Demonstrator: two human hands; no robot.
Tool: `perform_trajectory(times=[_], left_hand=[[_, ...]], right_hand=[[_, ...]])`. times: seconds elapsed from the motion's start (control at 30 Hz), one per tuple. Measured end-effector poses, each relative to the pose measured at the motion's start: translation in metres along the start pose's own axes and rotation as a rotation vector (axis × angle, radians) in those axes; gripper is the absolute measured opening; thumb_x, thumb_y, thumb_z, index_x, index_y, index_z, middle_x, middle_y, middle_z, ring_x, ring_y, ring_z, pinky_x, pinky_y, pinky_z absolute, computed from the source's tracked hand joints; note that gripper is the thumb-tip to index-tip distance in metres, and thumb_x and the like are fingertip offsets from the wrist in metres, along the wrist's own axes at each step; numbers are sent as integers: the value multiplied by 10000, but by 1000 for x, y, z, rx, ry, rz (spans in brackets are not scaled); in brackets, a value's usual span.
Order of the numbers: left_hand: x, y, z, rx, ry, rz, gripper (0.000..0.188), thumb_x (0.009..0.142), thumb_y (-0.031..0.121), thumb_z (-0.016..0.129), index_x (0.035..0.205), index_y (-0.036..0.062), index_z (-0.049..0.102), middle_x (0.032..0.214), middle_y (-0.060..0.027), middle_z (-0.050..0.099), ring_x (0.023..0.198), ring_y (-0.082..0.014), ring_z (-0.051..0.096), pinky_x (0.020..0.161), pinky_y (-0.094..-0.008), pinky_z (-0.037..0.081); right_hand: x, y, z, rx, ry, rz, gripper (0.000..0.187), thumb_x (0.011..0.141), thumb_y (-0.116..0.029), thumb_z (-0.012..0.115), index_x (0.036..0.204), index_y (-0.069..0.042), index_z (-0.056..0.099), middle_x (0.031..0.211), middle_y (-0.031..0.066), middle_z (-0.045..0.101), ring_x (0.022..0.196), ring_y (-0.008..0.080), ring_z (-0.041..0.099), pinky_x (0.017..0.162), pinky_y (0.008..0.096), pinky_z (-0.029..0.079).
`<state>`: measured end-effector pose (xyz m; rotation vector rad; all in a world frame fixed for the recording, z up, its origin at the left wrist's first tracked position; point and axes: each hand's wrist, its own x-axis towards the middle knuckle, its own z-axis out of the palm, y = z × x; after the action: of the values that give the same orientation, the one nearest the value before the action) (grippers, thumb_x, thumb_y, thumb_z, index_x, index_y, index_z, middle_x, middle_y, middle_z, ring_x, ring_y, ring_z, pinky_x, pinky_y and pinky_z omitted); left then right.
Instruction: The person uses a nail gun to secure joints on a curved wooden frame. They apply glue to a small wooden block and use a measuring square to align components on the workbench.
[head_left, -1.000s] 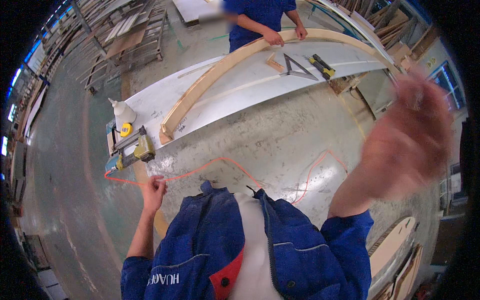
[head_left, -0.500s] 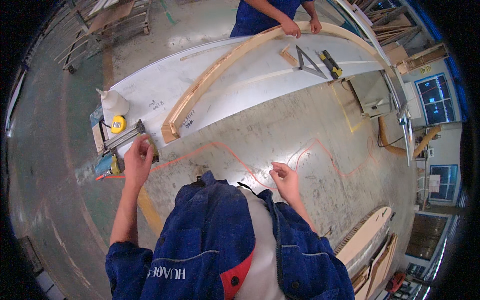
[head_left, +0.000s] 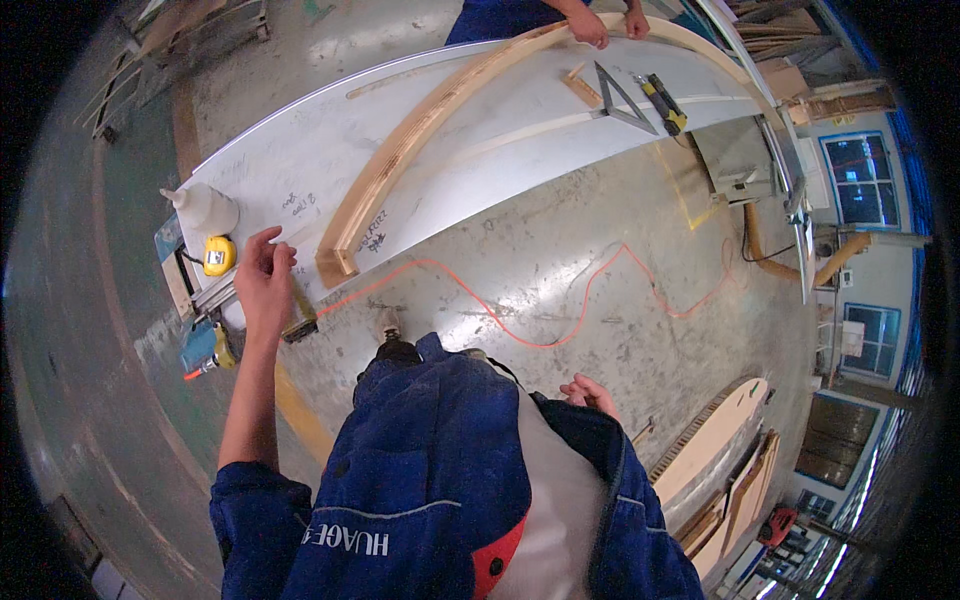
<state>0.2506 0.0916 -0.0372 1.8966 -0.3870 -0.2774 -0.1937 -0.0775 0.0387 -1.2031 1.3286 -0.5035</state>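
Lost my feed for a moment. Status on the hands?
Left hand open, reaching at workbench edge near yellow tape measure. Right hand empty, at side. Orange cable underfoot.

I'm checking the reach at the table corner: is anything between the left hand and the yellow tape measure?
Nothing visible. The left hand hovers at the edge of the grey table, and the yellow tape measure lies just to its left with only bare tabletop between. The white glue bottle stands farther back, out of the way.

The left hand point(head_left: 265, 280) has moved from the nail gun point(head_left: 205, 350) toward twelve o'clock, now by the tape measure point(head_left: 219, 255) at the table point(head_left: 500, 120) edge. The right hand point(head_left: 590, 393), raised and blurred a second ago, has dropped beside the jacket.
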Motion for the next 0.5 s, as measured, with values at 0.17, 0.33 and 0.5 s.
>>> perform_trajectory(times=[0.17, 0.33, 0.5], left_hand=[[-23, -17, -27, 252, 157, 56, 251, 929, 120, 618, 1156, 12, 618, 842, -98, 681, 765, -165, 655, 722, -292, 514], [-47, -39, -61, 437, 169, 175, 261, 893, 118, 664, 1127, 10, 621, 944, -118, 661, 893, -251, 636, 818, -352, 493], [-58, -39, -100, 745, -110, 212, 539, 750, 318, 794, 1175, 61, 584, 1009, -120, 648, 952, -318, 600, 863, -409, 436]], right_hand=[[28, -6, 36, -91, -58, -62, 296, 954, -133, 630, 1216, 3, 606, 1035, 80, 672, 948, 144, 633, 848, 278, 495], [85, 19, 38, -278, -139, -179, 308, 939, -94, 628, 1227, 8, 594, 1004, 79, 667, 903, 137, 622, 815, 280, 505], [118, 54, 22, -267, -124, -47, 299, 935, -85, 592, 1218, 10, 596, 976, 84, 669, 868, 161, 644, 749, 297, 528]])
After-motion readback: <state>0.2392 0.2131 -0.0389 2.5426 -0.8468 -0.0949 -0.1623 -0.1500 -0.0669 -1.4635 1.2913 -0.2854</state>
